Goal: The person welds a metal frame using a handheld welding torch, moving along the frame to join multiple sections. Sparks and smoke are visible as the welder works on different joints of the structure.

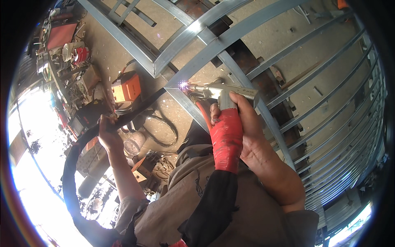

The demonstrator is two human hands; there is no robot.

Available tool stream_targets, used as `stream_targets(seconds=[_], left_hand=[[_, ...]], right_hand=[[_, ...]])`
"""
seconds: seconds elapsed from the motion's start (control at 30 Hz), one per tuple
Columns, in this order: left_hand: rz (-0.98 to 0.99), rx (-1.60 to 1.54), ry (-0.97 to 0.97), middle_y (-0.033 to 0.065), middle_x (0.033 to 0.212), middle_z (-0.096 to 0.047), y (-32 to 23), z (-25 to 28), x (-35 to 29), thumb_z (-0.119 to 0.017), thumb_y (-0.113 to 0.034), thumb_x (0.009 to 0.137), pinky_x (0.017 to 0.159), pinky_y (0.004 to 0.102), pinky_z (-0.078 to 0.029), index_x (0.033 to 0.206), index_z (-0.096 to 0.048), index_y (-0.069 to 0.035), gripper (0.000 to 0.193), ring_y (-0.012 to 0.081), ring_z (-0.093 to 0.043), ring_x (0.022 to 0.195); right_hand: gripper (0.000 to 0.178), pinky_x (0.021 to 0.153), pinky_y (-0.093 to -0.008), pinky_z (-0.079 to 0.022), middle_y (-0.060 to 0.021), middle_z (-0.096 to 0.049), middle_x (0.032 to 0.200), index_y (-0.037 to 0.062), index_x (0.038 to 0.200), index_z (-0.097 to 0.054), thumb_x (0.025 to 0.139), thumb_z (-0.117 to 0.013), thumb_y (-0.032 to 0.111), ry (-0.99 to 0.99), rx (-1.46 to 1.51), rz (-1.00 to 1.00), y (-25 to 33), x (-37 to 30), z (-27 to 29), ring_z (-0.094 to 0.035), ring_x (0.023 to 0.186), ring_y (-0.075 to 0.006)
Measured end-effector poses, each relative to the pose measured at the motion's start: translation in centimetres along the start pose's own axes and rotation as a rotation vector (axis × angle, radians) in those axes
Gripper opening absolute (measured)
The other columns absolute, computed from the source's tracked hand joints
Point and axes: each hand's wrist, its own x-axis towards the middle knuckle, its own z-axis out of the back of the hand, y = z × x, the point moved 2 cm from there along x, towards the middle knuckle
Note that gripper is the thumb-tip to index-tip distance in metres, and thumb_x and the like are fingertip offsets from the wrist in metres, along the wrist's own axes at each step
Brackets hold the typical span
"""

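Observation:
My right hand (252,127) is wrapped around the handle of a metallic welding gun (236,91). Below the grip, red tape (226,140) binds the gun's lead, which runs on in a black sleeve (212,206) across my lap. A bright violet-white spark (183,85) glows at the gun's tip, against a corner of the grey metal frame (183,101). To the left, my left hand (108,132) is closed on a thick black hose (142,108). That hose curves down the left side, and its upper end reaches the lit frame corner.
Barred metal framework (321,90) spreads across the right, over dark supporting beams (247,57). An orange machine (126,87) stands on the floor at left, near coiled cable (164,166). Buckets, including a red one (81,54), and mixed clutter line the far left.

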Motion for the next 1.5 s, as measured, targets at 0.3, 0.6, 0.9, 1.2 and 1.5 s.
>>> stream_targets(seconds=[0.3, 0.6, 0.9, 1.2, 1.5], left_hand=[[0.006, 0.0, -0.024, 0.0072, 0.082, -0.058, 0.2, -0.3, -0.3, -0.056, -0.02, 0.107, 0.089, 0.0367, -0.045, 0.087, -0.058, -0.007, 0.024, 0.0205, -0.058, 0.084], [0.016, 0.03, -0.009, 0.0076, 0.084, -0.061, 0.3, -0.2, -0.3, -0.056, -0.022, 0.107, 0.085, 0.0352, -0.047, 0.088, -0.059, -0.007, 0.025, 0.0191, -0.059, 0.084], [0.002, 0.007, 0.022, 0.0082, 0.083, -0.058, 0.2, -0.8, -0.5, -0.055, -0.021, 0.108, 0.073, 0.0344, -0.051, 0.088, -0.058, -0.006, 0.025, 0.0206, -0.06, 0.084], [-0.006, 0.014, 0.019, 0.0076, 0.082, -0.057, 0.0, -1.5, -0.8, -0.055, -0.023, 0.107, 0.057, 0.0323, -0.05, 0.089, -0.058, -0.007, 0.025, 0.0203, -0.061, 0.082], [0.001, -0.01, 0.001, 0.0081, 0.083, -0.06, 0.1, -1.7, -0.8, -0.056, -0.022, 0.107, 0.06, 0.0313, -0.049, 0.09, -0.058, -0.007, 0.023, 0.0187, -0.06, 0.081]], right_hand=[[0.046, 0.08, -0.0365, -0.059, -0.0105, -0.069, 0.094, 0.001, 0.12, -0.057, 0.106, -0.05, 0.044, -0.011, -0.08, 0.026, -0.3, -0.5, -0.3, -0.068, 0.082, -0.0207], [0.04, 0.075, -0.0414, -0.06, -0.0125, -0.068, 0.091, 0.0028, 0.121, -0.057, 0.107, -0.049, 0.039, 0.01, -0.052, 0.031, -0.4, -0.9, -0.5, -0.068, 0.08, -0.0244], [0.04, 0.075, -0.041, -0.06, -0.0126, -0.068, 0.091, 0.0029, 0.122, -0.057, 0.107, -0.05, 0.039, -0.018, -0.026, 0.026, -0.6, -1.3, -0.9, -0.068, 0.08, -0.0237], [0.039, 0.075, -0.04, -0.06, -0.0117, -0.067, 0.093, 0.0027, 0.123, -0.057, 0.107, -0.051, 0.038, -0.018, -0.048, 0.03, -0.7, -1.8, -1.2, -0.068, 0.08, -0.0226], [0.035, 0.074, -0.0425, -0.06, -0.0126, -0.065, 0.095, 0.0028, 0.122, -0.056, 0.106, -0.054, 0.034, -0.043, -0.005, 0.031, -0.9, -2.2, -1.6, -0.068, 0.081, -0.0235]])
